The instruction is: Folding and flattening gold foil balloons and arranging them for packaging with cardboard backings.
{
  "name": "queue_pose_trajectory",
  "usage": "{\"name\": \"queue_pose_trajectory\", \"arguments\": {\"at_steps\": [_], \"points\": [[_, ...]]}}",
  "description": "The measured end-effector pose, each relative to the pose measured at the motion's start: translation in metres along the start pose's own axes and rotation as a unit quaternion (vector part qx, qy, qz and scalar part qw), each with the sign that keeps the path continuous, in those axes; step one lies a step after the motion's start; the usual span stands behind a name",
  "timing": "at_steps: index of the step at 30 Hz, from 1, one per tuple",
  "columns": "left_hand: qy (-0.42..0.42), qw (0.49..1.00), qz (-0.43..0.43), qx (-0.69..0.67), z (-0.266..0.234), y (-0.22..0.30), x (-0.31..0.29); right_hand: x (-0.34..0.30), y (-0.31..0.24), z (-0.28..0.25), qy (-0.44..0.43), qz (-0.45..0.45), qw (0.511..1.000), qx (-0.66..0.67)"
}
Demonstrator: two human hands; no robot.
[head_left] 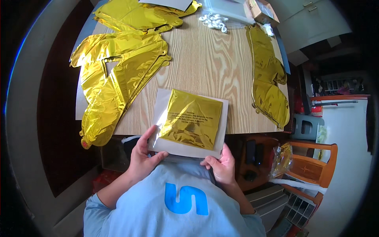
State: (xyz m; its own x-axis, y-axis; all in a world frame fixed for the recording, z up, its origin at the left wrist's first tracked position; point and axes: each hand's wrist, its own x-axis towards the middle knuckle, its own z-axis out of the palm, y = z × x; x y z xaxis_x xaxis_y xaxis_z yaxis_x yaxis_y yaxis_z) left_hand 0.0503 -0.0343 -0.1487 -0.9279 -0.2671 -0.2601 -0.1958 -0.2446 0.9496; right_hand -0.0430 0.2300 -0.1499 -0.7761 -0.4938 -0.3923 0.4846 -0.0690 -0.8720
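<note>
At the bottom of the frame, just above a light blue shirt with a blue shape on it, both hands hold one flat packet. The left hand [142, 156] grasps its lower left corner, thumb on top; the right hand [221, 166] pinches its lower right edge. The packet [191, 122] is a clear plastic sleeve over a pale grey backing card, with a folded square of gold foil [193, 118] inside and a small block of dark print across the foil's middle. It sits at the frame's centre, tilted slightly, its far end overlapping the near edge of the wooden table [209, 59].

Farther up, at left, flat gold foil balloons [114, 79] lie spread on the table, one hanging over its near edge. At right, another long gold balloon [270, 79] runs along the table's side. At the top centre lies a small heap of white clips [214, 21], beside clear bags and a small cardboard box [262, 10] at the upper right.
</note>
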Motion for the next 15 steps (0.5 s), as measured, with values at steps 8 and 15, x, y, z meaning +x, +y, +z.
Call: {"name": "queue_pose_trajectory", "arguments": {"at_steps": [8,15], "points": [[0.006,0.999,0.034,0.037,0.003,-0.007,0.007,0.011,0.016,0.0,-0.035,-0.031,0.99,0.135],[-0.001,0.992,-0.056,-0.115,0.009,0.0,0.0,0.018,0.03,0.008,0.013,-0.007,0.973,0.232]]}}
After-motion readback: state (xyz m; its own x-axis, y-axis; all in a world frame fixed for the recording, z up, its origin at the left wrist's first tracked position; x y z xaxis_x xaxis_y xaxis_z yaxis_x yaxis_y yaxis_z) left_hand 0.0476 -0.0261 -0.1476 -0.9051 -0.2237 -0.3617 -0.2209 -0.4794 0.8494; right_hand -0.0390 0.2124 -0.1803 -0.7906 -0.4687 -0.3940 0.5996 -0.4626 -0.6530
